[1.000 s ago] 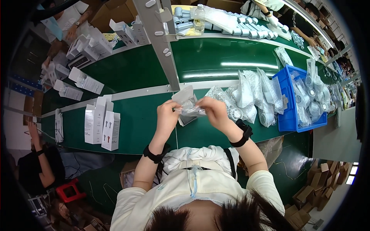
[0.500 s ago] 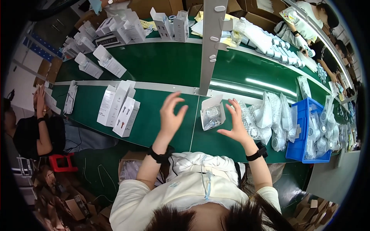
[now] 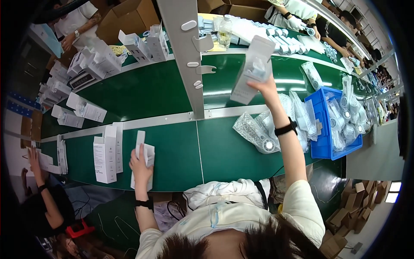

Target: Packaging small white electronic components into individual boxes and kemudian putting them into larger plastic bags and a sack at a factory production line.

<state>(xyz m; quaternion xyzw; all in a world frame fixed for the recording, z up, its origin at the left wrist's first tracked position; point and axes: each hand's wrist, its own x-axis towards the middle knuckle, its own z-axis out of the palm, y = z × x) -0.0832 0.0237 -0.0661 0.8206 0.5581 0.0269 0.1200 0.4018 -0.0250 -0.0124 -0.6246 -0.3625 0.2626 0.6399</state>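
Right hand [image 3: 264,84] holds tall open white card box [image 3: 246,80], left of palm, long side running near to far. Left hand [image 3: 140,166] grips second white card box [image 3: 149,156], just right of it. Clear bubble-wrap bag [image 3: 255,133]: nearer right hand.

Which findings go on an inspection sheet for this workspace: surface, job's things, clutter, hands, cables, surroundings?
Surface: green worktop, crossed by a thin pale seam.
Job's things: raised white box, flap up, pale item inside; near-edge white box; upright white boxes; clear-wrapped items beside and inside a blue bin.
Clutter: clear bottle and grey-blue parts on the far bench.
Hands: right hand grips the raised white box; left hand lies on the near-edge white box, grip unclear.
Cables: dark cords near the co-worker at left; pale cords on the floor.
Surroundings: metal post, red stool, brown cartons.
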